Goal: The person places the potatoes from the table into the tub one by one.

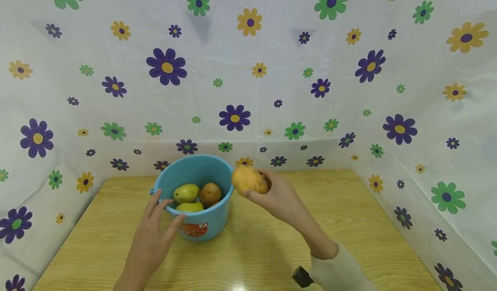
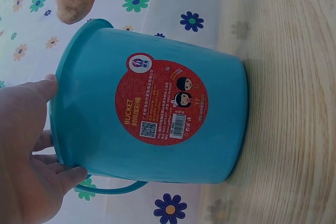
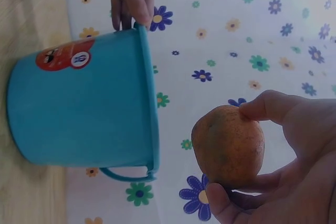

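A blue plastic bucket with a round red label stands upright on the table. My left hand grips its rim at the near left side, thumb and fingers around the edge in the left wrist view. A potato is held in my right hand, between thumb and fingers, beside the bucket's right rim and above the table. The right wrist view shows the potato apart from the rim. Inside the bucket lie yellow-green mangoes and a round brown potato-like item; the lower contents are hidden.
The bucket's handle hangs at its far side. The wooden table ends at the back against a white flowered cloth, which also rises along both sides. A small black object sits by the right sleeve.
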`<move>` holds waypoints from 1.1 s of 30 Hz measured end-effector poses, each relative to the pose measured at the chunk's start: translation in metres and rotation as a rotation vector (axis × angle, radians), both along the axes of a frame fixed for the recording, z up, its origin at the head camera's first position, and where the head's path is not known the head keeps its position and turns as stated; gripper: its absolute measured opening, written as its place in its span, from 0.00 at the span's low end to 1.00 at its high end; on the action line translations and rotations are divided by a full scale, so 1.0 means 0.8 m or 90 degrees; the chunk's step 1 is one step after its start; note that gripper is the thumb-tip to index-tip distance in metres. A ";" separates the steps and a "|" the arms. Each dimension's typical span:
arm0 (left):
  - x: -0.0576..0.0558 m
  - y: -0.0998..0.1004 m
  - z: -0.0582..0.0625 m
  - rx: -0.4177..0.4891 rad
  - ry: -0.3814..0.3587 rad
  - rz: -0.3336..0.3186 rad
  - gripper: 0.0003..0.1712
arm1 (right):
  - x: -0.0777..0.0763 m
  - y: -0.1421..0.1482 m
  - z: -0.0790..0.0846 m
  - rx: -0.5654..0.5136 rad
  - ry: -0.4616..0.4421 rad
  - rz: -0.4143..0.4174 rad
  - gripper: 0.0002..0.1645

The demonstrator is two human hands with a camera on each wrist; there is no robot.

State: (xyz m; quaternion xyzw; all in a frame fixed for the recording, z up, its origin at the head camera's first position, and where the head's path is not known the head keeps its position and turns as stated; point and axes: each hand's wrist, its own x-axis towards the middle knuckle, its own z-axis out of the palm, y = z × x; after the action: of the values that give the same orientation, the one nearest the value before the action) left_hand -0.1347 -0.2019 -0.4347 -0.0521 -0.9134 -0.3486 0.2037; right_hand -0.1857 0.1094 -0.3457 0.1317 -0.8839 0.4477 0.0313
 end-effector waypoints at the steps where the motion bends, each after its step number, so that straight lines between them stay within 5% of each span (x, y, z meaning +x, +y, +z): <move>1: 0.000 0.000 0.000 0.000 -0.003 0.000 0.31 | 0.000 -0.003 0.003 -0.002 0.001 0.004 0.40; 15: -0.001 0.000 0.000 0.004 -0.006 0.000 0.32 | -0.018 -0.041 0.021 0.004 0.024 0.062 0.42; 33: -0.001 0.001 -0.001 0.006 0.014 0.000 0.29 | -0.039 -0.081 0.005 0.086 0.022 0.089 0.41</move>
State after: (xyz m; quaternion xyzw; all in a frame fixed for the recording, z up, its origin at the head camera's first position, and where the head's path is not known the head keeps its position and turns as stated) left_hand -0.1357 -0.2009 -0.4352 -0.0548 -0.9093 -0.3526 0.2141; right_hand -0.2170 0.0445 -0.3420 0.2024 -0.9001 0.3859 0.0065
